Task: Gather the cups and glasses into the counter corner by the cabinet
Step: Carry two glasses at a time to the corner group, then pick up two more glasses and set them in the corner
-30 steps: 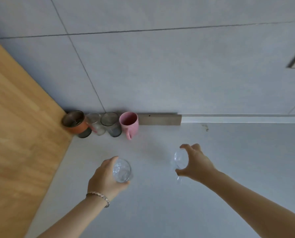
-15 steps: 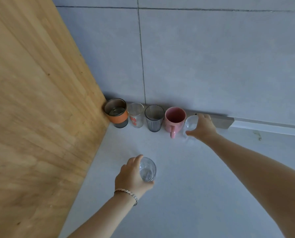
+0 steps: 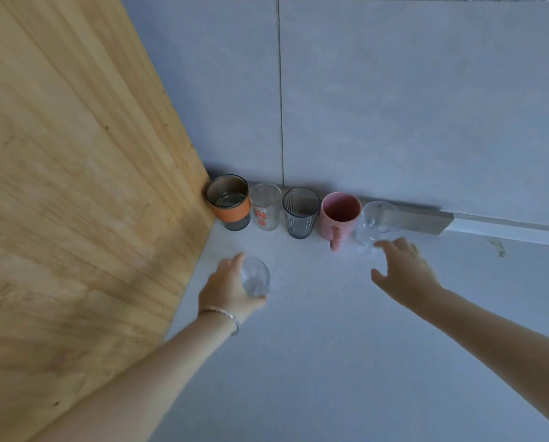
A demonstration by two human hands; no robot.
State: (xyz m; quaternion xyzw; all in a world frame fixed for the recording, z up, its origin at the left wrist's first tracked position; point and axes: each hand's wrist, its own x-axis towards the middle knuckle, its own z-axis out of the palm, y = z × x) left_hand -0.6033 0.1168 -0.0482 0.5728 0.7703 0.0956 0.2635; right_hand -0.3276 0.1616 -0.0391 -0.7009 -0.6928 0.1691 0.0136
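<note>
A row stands against the wall in the corner: a glass cup with an orange band, a clear glass with red print, a ribbed grey glass, a pink mug and a clear glass at the right end. My right hand hovers just in front of that clear glass, fingers apart, holding nothing. My left hand grips another clear glass near the wooden cabinet side, in front of the row.
The white counter stretches toward me and to the right. A grey tiled wall rises behind the row, with a grey strip along its base.
My right hand has let go of the clear glass beside the pink mug and drawn back with fingers spread. My left hand has carried its glass closer to the corner.
</note>
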